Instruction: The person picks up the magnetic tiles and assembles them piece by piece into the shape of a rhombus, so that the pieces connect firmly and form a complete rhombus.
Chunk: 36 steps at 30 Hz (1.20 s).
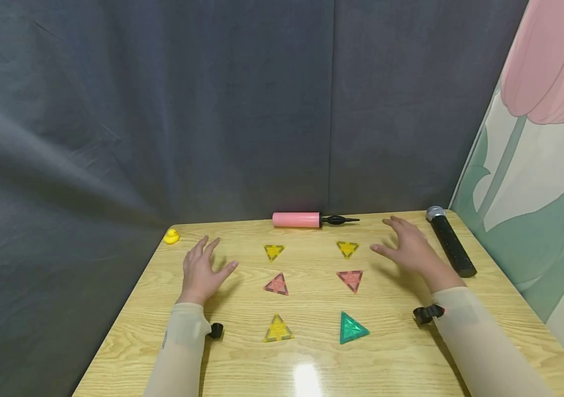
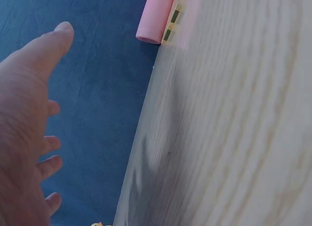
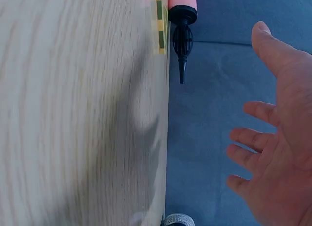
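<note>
My left hand (image 1: pixel 200 275) hovers over the left part of the table, fingers spread and nothing in it. To its right lie a yellow triangle tile (image 1: pixel 274 252), a red triangle tile (image 1: pixel 277 284) and a larger-looking yellow triangle tile (image 1: pixel 279 330). On the other side, my right hand (image 1: pixel 409 248) is held above the wood with fingers apart, also holding nothing. Nearest to it are another yellow triangle tile (image 1: pixel 348 249) and a second red triangle tile (image 1: pixel 350 280). A green triangle tile (image 1: pixel 353 328) lies closer to the front.
A pink hand pump (image 1: pixel 296 220) with a black nozzle lies along the back edge of the wooden table (image 1: pixel 242 364). A small yellow rubber duck (image 1: pixel 171 236) sits at the back left corner, a black microphone (image 1: pixel 452 245) at the right. Behind hangs a dark curtain (image 1: pixel 242 110).
</note>
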Each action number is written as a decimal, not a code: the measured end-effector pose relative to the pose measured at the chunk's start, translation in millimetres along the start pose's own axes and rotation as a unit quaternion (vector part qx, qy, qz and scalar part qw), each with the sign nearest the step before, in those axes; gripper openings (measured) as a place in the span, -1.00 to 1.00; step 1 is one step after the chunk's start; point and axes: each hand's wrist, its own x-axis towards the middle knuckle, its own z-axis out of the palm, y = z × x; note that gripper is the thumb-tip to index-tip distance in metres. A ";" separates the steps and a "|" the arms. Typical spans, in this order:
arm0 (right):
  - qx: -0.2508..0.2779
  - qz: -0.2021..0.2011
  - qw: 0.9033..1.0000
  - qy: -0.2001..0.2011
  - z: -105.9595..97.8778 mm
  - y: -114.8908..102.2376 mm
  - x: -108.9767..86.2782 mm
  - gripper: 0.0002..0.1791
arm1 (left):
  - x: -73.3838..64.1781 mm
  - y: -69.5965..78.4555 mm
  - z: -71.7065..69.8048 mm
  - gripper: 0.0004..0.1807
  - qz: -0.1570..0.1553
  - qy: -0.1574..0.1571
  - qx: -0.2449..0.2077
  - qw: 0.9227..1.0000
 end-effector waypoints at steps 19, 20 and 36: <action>0.050 -0.011 0.998 -0.022 10.3 -21.5 16.1 -0.07 | -6.7 11.1 3.7 -0.08 -0.009 -0.030 -0.054 0.998; 0.052 -0.011 0.998 -0.025 10.6 -22.4 17.1 -0.06 | -7.0 11.1 4.1 -0.08 -0.009 -0.032 -0.057 0.998; 0.065 -0.031 0.996 -0.050 20.9 -38.0 33.1 -0.09 | -14.1 24.0 9.0 -0.15 -0.014 -0.063 -0.099 0.993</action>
